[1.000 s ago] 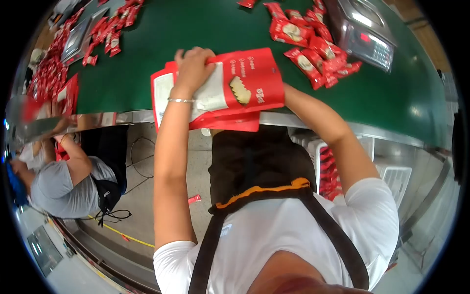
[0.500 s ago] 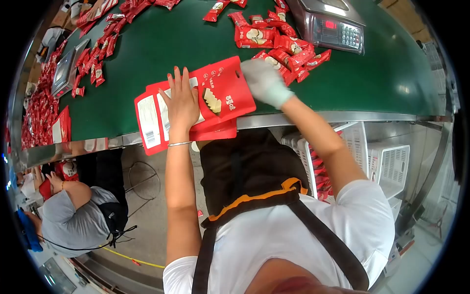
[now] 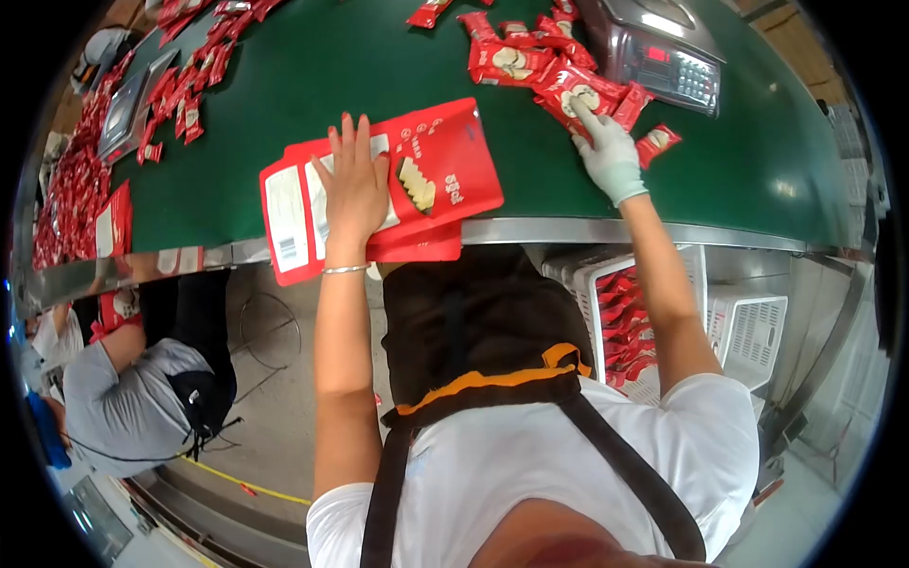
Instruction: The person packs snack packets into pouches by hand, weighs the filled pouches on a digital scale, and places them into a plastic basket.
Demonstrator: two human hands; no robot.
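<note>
My bare left hand (image 3: 355, 194), with a bracelet at its wrist, lies flat with fingers stretched out on a stack of red printed pouches (image 3: 454, 156). The pouches rest at the front edge of the green table, and part of the stack juts past it. My right hand (image 3: 609, 156), in a pale glove, is at the heap of small red snack packets (image 3: 578, 90). Its fingers are apart and their tips touch a packet; no grip shows. A single packet (image 3: 658, 142) lies just right of this hand.
A digital scale (image 3: 653, 57) stands behind the packets on the green table (image 3: 379, 66). Another scale (image 3: 128, 114) and many packets (image 3: 71, 204) are at the left. White baskets (image 3: 753, 331) stand below the table. A person in grey (image 3: 133, 398) is at lower left.
My right hand has moved right, from the pouch's end to the snack packets. Some packets have shifted, and one now lies apart. My left hand stays on the pouches.
</note>
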